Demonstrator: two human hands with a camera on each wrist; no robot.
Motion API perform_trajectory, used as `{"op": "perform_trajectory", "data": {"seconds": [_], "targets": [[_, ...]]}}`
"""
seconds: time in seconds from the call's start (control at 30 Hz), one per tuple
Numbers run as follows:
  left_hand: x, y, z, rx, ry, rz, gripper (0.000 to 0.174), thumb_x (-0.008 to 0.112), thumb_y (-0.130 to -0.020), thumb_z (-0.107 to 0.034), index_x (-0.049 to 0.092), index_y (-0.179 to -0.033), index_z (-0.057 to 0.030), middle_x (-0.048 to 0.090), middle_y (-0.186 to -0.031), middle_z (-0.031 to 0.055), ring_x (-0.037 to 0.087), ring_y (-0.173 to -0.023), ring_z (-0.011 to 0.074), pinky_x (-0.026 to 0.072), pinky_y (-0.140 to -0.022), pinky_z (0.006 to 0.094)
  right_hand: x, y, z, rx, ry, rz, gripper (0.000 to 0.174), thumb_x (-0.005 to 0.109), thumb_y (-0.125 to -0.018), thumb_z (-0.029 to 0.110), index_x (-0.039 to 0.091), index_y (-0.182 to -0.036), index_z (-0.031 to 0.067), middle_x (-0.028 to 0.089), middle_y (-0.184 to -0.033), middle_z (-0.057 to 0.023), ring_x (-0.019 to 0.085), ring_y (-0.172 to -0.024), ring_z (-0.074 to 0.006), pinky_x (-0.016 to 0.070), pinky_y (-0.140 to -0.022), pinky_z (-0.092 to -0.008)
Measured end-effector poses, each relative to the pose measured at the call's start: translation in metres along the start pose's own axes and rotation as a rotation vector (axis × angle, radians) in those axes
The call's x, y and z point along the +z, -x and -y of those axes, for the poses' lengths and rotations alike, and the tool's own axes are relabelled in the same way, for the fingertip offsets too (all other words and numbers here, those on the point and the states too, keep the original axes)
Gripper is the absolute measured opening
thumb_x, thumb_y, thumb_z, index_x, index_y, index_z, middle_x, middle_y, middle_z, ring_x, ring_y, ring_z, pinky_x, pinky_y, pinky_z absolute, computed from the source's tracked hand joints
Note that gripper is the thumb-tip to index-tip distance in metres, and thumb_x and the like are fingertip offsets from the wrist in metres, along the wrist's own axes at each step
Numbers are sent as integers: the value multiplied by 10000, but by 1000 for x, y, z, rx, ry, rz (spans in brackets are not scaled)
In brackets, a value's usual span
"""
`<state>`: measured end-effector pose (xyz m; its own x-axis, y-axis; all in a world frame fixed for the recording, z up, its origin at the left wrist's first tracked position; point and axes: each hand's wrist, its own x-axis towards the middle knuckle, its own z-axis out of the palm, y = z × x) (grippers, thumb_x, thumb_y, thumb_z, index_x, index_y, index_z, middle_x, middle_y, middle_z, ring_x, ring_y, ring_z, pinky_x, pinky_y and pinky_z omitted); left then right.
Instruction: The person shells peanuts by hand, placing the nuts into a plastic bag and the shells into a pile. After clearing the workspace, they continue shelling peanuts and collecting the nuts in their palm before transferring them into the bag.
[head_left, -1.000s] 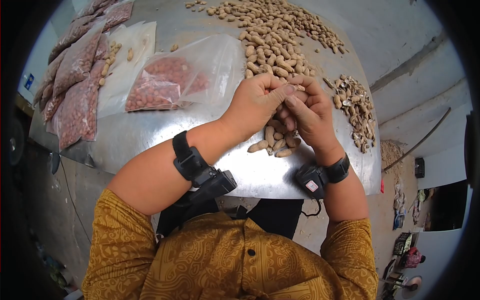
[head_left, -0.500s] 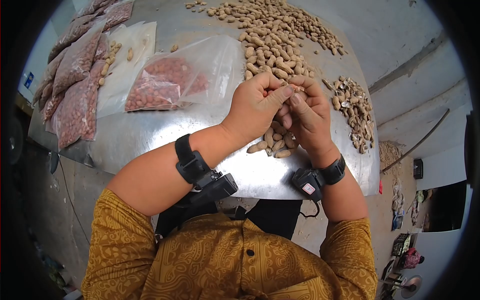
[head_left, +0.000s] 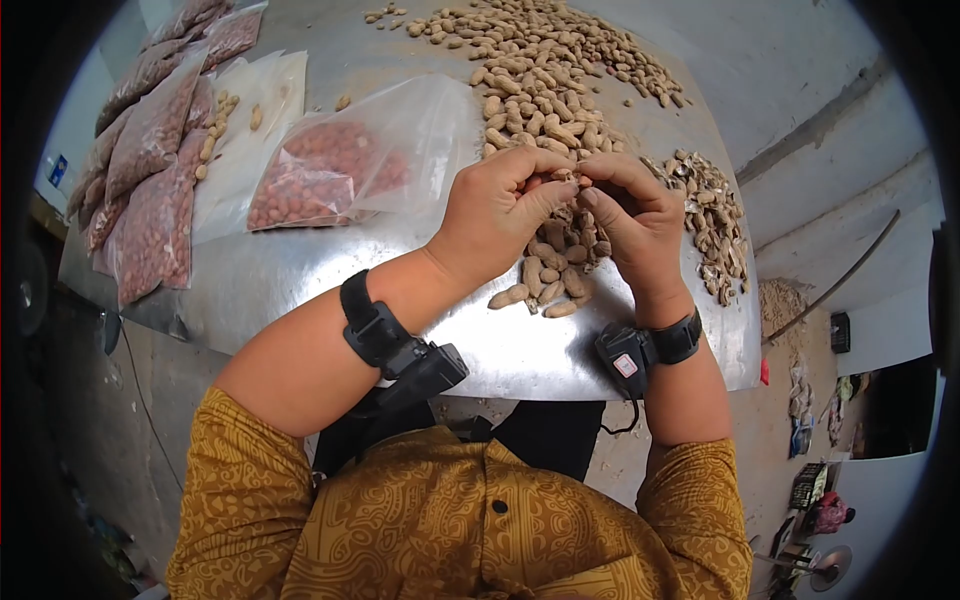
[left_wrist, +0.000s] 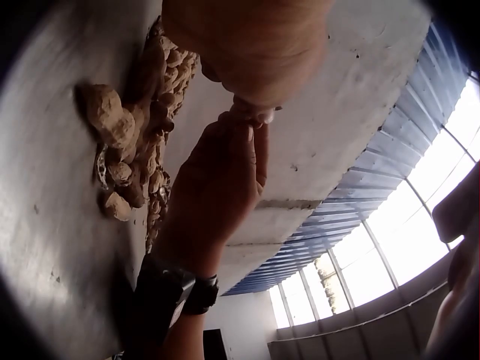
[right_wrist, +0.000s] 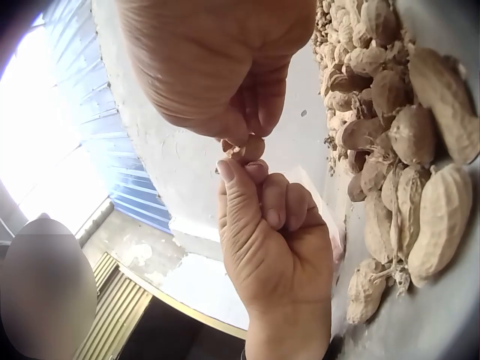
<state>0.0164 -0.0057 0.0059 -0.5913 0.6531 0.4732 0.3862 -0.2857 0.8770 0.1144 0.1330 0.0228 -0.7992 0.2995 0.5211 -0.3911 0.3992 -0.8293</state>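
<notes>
Left hand and right hand meet above the table; left grip pinching a peanut between thumb and index finger, right grip pinching it from the opposite side, so peanut sits between the two sets of fingertips; looks cracked with reddish kernel showing, but fingers cover most of it, can't be certain; clock from the hands, head view: big pile of unshelled peanuts at 12 o'clock; small cluster of pods at 6 to 7 o'clock, near the hands; broken shells at 3 o'clock, beside right hand; clear bag of red kernels at 9 o'clock; flat whitish bags at 9 to 10 o'clock, few pods on top; full bags of kernels piled farther out, same direction.
</notes>
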Motion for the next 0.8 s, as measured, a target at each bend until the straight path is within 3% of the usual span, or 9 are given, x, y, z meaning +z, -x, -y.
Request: {"op": "perform_trajectory", "data": {"seconds": [0.2,0.4,0.8], "targets": [[1,-1,0,-26,109,-9,214,597,-851,-96,595,-1039,5,632,-881,27,535,-768,51,443,-678,178,0,0,0,-105,52,-29,217,604,-753,-77,602,-958,-7,576,-964,-66,595,-852,-126,487,-768,-236],[1,0,-6,-87,164,-10,234,598,-849,-98,598,-1061,3,619,-867,11,516,-758,41,429,-664,169,0,1,2,-78,31,-18,248,609,-748,-82,579,-985,-12,580,-938,-61,599,-859,-128,487,-762,-237],[3,0,0,-112,246,-20,244,592,-852,-90,597,-1076,6,618,-874,6,511,-751,37,426,-663,166,0,-1,2,-140,181,-20,196,626,-751,-28,612,-941,21,581,-920,-62,574,-784,-116,461,-703,-216]]}}
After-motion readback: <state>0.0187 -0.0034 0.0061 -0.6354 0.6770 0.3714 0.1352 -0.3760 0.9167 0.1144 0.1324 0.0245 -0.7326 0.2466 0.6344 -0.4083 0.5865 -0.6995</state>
